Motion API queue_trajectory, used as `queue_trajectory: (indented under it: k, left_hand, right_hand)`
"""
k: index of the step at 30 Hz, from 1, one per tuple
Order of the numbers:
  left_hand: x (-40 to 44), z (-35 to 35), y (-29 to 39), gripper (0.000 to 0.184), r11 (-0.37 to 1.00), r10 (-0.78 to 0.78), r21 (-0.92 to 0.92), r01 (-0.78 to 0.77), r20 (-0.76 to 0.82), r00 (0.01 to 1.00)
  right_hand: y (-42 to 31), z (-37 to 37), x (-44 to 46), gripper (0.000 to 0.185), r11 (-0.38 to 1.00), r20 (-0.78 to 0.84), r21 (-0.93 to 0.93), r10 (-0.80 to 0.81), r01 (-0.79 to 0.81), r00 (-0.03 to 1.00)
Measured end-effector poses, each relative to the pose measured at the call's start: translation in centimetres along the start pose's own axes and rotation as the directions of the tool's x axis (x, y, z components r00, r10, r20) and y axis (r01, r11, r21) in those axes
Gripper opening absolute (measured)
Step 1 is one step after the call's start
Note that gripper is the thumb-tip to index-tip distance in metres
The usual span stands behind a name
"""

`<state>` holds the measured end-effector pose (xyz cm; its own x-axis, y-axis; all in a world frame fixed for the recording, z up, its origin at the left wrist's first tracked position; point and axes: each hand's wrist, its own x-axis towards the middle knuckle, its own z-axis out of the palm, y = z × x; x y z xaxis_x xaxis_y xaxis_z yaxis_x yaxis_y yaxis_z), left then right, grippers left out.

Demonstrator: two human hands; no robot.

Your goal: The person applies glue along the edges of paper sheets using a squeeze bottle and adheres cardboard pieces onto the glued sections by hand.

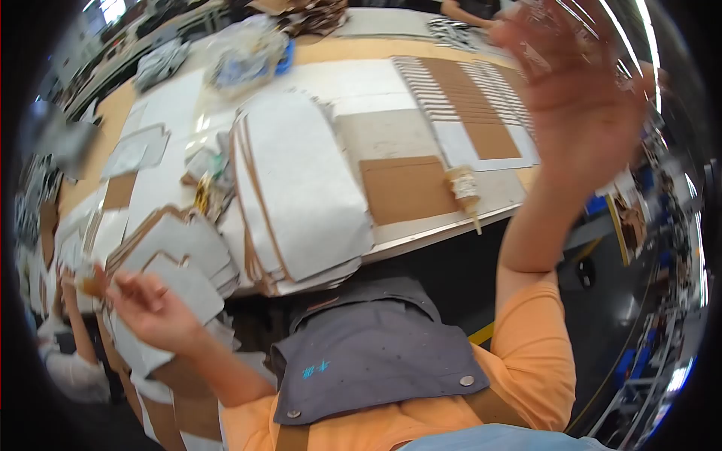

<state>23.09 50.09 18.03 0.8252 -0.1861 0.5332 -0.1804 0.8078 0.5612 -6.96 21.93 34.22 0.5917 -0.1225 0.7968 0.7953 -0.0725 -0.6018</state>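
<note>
Left hand, lower left, curls before a stack, its hold unclear; right hand, upper right, is raised and blurred; I cannot tell its grip. The bottle lies right of centre, tip past the table edge.

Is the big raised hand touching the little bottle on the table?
No, the right hand is up in the air, apart from the bottle lying at the table's edge.

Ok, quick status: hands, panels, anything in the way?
Right hand raised, fingers blurred. Left hand near the smaller panel stack, grip unclear. Large white panels stacked on the table. Bottle by its front edge, nozzle overhanging.
</note>
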Motion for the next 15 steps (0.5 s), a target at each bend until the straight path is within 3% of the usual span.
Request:
queue_trajectory:
  k: [1, 2, 3, 4, 5, 6, 7, 11, 12, 14, 15]
  left_hand:
    - [1.1, -1.7, -0.1, 0.036, 0.999, 0.013, 0.032, -0.008, -0.167, 0.986]
    - [0.4, -0.1, -1.3, 0.035, 0.988, 0.0, 0.151, 0.034, -0.224, 0.975]
    - [-1.2, 1.7, -2.5, 0.034, 0.958, 0.007, 0.277, 0.074, -0.279, 0.96]
    - [-3.4, 2.8, -3.7, 0.032, 0.91, -0.246, 0.327, 0.257, -0.074, 0.966]
    - [-5.9, 3.5, -4.6, 0.031, 0.807, -0.494, 0.427, 0.408, 0.109, 0.863]
    - [-7.5, 4.4, -4.8, 0.026, 0.666, -0.71, 0.564, 0.488, 0.279, 0.646]
    - [-8.6, 4.7, -5.2, 0.022, 0.617, -0.776, 0.639, 0.459, 0.397, 0.491]
    - [-11.0, 7.4, -5.3, 0.024, 0.574, -0.818, 0.727, 0.378, 0.489, 0.303]
    - [-11.0, 7.7, -5.3, 0.025, 0.53, -0.848, 0.79, 0.309, 0.503, 0.168]
    - [-12.1, 7.5, -5.5, 0.027, 0.631, -0.774, 0.766, 0.128, 0.607, 0.183]
    - [-12.9, 6.9, -5.9, 0.029, 0.672, -0.733, 0.74, 0.038, 0.656, 0.179]
  right_hand:
    - [2.6, -0.6, -0.4, 0.055, 0.998, -0.005, -0.057, 0.032, -0.033, 0.999]
    - [3.9, 0.0, -1.7, 0.053, 0.908, -0.246, -0.353, 0.141, -0.224, 0.959]
    - [5.7, 0.7, -3.0, 0.045, 0.869, -0.351, -0.379, 0.183, -0.319, 0.918]
    - [7.6, 1.1, -4.2, 0.04, 0.87, -0.401, -0.276, 0.282, -0.408, 0.871]
    - [9.5, 1.6, -5.7, 0.035, 0.855, -0.441, -0.154, 0.39, -0.496, 0.809]
    - [11.2, 2.3, -6.9, 0.031, 0.836, -0.439, -0.057, 0.47, -0.546, 0.766]
    - [12.7, 3.1, -7.9, 0.027, 0.805, -0.428, 0.041, 0.549, -0.592, 0.718]
    - [16.7, 7.2, -10.9, 0.027, 0.742, -0.277, 0.024, 0.649, -0.67, 0.708]
    - [17.0, 8.0, -11.4, 0.027, 0.74, -0.226, -0.131, 0.625, -0.659, 0.747]
    - [17.9, 10.0, -12.5, 0.029, 0.713, -0.118, -0.428, 0.564, -0.555, 0.817]
    - [17.8, 10.8, -12.9, 0.031, 0.663, -0.042, -0.534, 0.599, -0.525, 0.799]
